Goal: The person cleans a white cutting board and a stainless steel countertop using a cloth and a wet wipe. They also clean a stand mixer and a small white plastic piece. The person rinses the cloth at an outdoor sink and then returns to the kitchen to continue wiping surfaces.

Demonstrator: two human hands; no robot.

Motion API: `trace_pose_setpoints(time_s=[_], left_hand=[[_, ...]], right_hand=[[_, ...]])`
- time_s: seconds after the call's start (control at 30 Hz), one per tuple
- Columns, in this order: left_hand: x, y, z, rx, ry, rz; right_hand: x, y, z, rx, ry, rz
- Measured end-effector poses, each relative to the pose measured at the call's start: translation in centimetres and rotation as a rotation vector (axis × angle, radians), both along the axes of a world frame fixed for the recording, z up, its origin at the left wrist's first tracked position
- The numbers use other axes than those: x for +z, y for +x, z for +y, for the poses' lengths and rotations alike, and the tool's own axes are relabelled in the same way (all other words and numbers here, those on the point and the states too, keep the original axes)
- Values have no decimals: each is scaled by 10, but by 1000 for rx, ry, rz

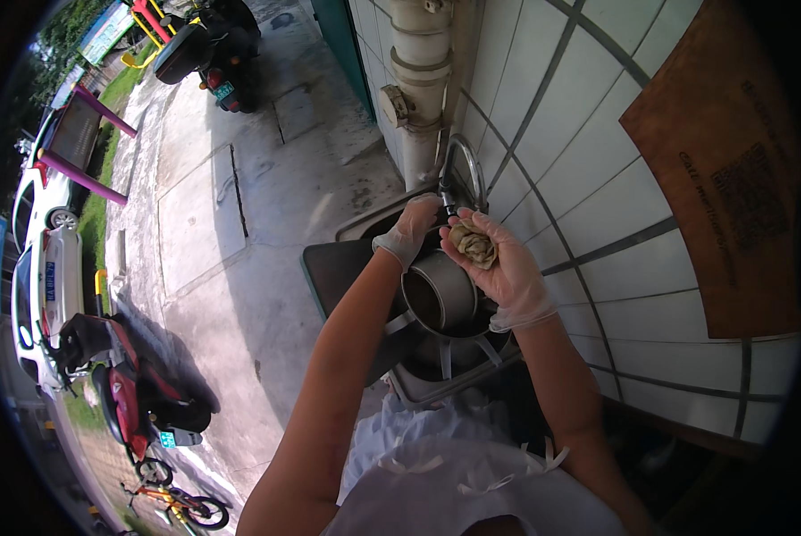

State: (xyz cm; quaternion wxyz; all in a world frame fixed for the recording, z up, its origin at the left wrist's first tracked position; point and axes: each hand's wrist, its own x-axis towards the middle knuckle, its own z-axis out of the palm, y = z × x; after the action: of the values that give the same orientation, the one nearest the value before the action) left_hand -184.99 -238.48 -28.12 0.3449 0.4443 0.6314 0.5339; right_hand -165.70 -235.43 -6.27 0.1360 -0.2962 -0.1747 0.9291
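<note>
Both of my hands wear clear disposable gloves. My right hand (501, 268) is palm up, holding a crumpled greenish-tan clump (474, 244); whether it is leafy vegetable or cloth I cannot tell. Close to the base of a curved chrome faucet (481, 175) is my left hand (414, 224), its fingertips partly hidden, so I cannot tell if it grips the faucet. Between and below the hands sits a metal pot (457, 285), its inside brownish and dark.
Metal supports (446, 358) radiate below the pot, over a metal-rimmed basin (434, 396). A dark board (336, 268) lies left of the pot. A white tiled wall (615, 268) with a brown sign (722, 201) rises at right. A drainpipe (420, 120) stands behind the faucet. Scooters are parked at left.
</note>
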Motion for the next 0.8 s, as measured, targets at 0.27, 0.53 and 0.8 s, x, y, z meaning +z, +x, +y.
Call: trace_pose_setpoints(time_s=[0.27,0.53,0.8], left_hand=[[148,90,-118,677,116,-435],[164,202,-272,1068,216,-257],[74,350,-391,1452,-133,-251]], right_hand=[[14,-59,29,165,996,-47],[9,-90,43,-81,1664,-145],[11,-77,27,-49,1744,-98]])
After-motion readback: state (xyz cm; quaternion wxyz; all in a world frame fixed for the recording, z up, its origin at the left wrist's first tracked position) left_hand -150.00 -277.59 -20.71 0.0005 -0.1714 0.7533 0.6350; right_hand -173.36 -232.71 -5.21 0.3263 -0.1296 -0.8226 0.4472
